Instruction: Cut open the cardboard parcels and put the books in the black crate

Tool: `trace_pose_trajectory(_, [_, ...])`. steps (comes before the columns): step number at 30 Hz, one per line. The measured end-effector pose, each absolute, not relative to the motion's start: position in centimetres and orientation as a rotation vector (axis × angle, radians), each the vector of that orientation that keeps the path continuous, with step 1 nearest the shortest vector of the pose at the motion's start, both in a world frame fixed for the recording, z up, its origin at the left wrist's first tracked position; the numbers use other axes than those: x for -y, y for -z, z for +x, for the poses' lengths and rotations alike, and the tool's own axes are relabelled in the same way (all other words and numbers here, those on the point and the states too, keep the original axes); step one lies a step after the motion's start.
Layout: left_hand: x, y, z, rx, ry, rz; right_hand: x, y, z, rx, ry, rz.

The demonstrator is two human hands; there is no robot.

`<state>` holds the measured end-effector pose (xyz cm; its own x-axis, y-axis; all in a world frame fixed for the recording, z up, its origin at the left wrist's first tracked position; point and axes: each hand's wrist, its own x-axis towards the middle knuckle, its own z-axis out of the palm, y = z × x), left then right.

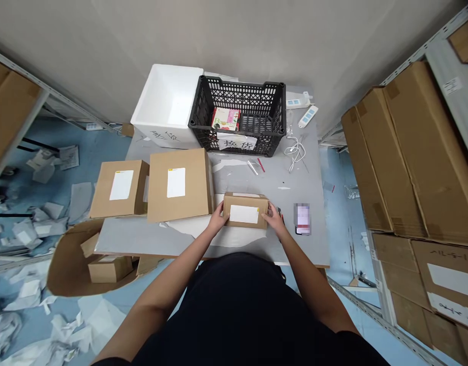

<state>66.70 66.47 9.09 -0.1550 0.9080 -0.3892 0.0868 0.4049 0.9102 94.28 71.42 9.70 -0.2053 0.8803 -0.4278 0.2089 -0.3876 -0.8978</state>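
A small brown cardboard box (226,208) with a white label on its upper face is held between my two hands near the table's front edge. My left hand (218,220) grips its left end, thumb on the near side. On the right end, my right hand (274,218) has its fingers wrapped round the corner. Two larger labelled boxes stand to the left, a big one (161,188) and a medium one (104,188). A phone (303,218) lies to the right of my right hand, and a dark, thin object is partly hidden beside that hand.
At the table's (142,239) back stand a white foam box (168,96) and a black crate (237,137) holding a book-like item (225,118). A white cable (294,151) and power strips (308,116) lie right. Shelves of cartons (428,162) flank the right; an open carton (69,264) sits lower left.
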Motion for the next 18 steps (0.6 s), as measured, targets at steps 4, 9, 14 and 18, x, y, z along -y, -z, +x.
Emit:
trace_pose_trajectory(4, [-64.0, -8.6, 65.6, -1.636, -0.852, 1.112, -69.5, -9.3, 95.0, 1.546, -1.497, -1.511])
trace_pose_trajectory(9, [-60.0, -7.9, 65.5, -1.618, -0.796, 1.086, -65.2, -8.2, 96.0, 1.622, -1.422, -1.516])
trace_pose_trajectory(14, [-58.3, -8.4, 66.1, -1.479, -0.859, 0.94, -62.7, -7.3, 97.4, 1.635, -1.319, -1.575])
trace_pose_trajectory(18, [-59.3, -9.6, 66.7, -1.581, -0.931, 0.779, -63.4, -7.0, 99.4, 1.543, -0.977, -2.026])
